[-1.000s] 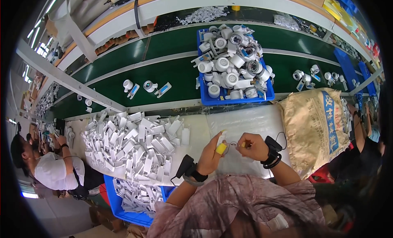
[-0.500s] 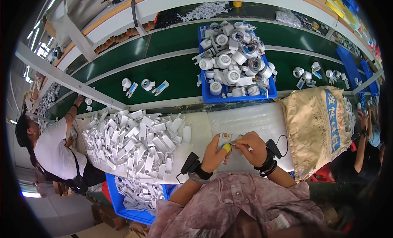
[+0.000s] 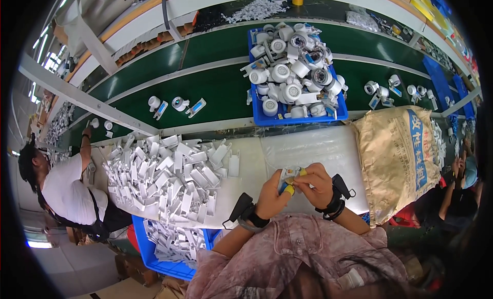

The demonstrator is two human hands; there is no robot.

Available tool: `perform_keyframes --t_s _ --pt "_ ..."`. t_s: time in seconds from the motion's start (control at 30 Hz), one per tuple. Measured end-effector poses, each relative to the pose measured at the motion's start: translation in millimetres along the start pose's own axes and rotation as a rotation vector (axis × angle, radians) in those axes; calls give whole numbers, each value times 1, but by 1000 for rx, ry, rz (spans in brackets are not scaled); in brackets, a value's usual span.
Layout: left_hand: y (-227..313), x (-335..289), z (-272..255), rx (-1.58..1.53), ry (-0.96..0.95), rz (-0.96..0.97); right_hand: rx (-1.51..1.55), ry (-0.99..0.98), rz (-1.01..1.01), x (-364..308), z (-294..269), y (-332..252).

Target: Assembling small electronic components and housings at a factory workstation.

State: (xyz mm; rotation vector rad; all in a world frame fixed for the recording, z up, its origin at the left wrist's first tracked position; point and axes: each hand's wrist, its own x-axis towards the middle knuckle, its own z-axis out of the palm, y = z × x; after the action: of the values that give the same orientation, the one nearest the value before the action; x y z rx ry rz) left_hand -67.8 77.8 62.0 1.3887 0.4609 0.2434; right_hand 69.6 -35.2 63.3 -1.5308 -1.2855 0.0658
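Over the near edge of the bench, my two hands meet in front of my body. My left hand [image 3: 270, 197] grips a small white plastic part [image 3: 290, 172] with a bit of orange on it, and its thumb wears a yellow finger cover. Close against that part, my right hand [image 3: 317, 187] has its fingers pinched together, with another yellow cover showing at a fingertip. Whatever sits between the right fingers is too small and hidden to name. To the left of my hands lies a broad heap of white plastic housings [image 3: 174, 168].
A blue crate [image 3: 303, 120] heaped with white round-headed units stands beyond the bench on a green conveyor belt [image 3: 205, 88]. A brown woven sack [image 3: 393, 165] is at right. A lower blue bin [image 3: 172, 268] holds white pieces. One person [image 3: 72, 188] works at left, others at right.
My hands stay together, and the part has turned slightly between them with the right fingers shifted. On the belt, loose units moved a little left. The person at left reaches farther out.
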Motion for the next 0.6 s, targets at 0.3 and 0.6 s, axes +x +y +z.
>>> perform_keyframes --t_s 0.3,0.6 --pt "0 -1 1 53 42 97 -38 8 10 1 1 2" --pt "-9 -3 5 -26 53 98 -73 -30 -18 7 -2 -1"
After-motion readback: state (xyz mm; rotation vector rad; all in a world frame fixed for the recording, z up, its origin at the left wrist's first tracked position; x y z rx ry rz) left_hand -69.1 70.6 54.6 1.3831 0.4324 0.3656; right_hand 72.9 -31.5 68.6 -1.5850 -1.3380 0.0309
